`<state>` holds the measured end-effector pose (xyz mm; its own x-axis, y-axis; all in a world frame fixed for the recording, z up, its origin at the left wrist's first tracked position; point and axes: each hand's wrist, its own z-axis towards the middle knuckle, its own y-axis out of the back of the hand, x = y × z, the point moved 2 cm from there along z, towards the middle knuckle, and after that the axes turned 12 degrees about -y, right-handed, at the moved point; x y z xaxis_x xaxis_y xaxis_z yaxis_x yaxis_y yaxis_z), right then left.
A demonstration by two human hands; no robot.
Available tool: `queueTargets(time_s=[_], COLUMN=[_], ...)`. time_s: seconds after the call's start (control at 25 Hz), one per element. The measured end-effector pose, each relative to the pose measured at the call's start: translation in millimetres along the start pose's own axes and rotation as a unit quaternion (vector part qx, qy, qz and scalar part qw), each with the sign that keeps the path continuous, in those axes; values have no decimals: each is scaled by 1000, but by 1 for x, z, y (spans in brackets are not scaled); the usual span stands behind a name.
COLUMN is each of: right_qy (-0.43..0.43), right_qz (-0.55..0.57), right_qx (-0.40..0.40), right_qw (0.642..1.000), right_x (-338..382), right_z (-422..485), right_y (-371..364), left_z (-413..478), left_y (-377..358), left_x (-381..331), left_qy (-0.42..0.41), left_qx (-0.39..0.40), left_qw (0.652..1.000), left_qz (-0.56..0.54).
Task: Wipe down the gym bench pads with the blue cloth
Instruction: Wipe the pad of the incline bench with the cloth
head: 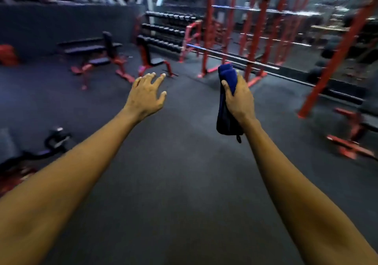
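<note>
My right hand (pixel 238 99) grips a folded dark blue cloth (pixel 226 109), which sticks up above the fist and hangs down below it. My left hand (pixel 146 96) is stretched forward in the air with spread, relaxed fingers and holds nothing. Both arms reach out over the dark rubber floor. Several benches with black pads on red frames stand far ahead: a flat bench (pixel 86 49), an upright-backed bench (pixel 109 43) and another incline bench (pixel 147 56). Neither hand is near a pad. The whole view is blurred by motion.
A dumbbell rack (pixel 163 31) lines the back wall. Red squat racks (pixel 255 39) with a barbell (pixel 235 59) stand at the right. Another red-framed bench (pixel 356 133) is at the far right edge. A black curl bar (pixel 41 150) lies on the floor at the left.
</note>
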<state>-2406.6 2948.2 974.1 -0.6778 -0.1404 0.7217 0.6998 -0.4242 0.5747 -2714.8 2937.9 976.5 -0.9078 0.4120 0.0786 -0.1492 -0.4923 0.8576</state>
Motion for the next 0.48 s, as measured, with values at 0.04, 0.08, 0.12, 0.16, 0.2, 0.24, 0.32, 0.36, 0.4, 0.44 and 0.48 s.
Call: queueTargets(time_s=[0.04, 0.08, 0.12, 0.16, 0.2, 0.24, 0.32, 0.36, 0.4, 0.44, 0.48], right_qy=[23, 42, 65, 89, 109, 126, 159, 173, 183, 191, 200], right_qz=[16, 33, 51, 68, 83, 95, 117, 130, 142, 152, 161], right_qx=[16, 31, 53, 79, 106, 130, 175, 194, 210, 222, 238], right_qw=[999, 998, 995, 991, 985, 979, 965, 957, 950, 944, 937], right_x=[16, 30, 47, 68, 91, 115, 158, 178, 197, 213, 233], right_z=[7, 10, 10, 5, -4, -14, -37, -48, -59, -69, -83], right_y=[-25, -48, -74, -100, -124, -147, -191, -211, -228, -244, -260], left_z=[-17, -35, -58, -83, -110, -138, -190, -212, -232, -249, -268], left_y=[10, 19, 30, 42, 54, 67, 92, 104, 116, 126, 140], left_x=[22, 39, 59, 76, 94, 110, 137, 148, 156, 164, 173], left_qy=[31, 58, 89, 123, 157, 189, 246, 269, 288, 304, 321], left_qx=[3, 5, 10, 15, 15, 15, 13, 15, 16, 16, 14], left_qw=[999, 998, 995, 990, 985, 978, 962, 953, 946, 939, 932], left_qz=[16, 27, 43, 60, 77, 93, 121, 135, 149, 158, 167])
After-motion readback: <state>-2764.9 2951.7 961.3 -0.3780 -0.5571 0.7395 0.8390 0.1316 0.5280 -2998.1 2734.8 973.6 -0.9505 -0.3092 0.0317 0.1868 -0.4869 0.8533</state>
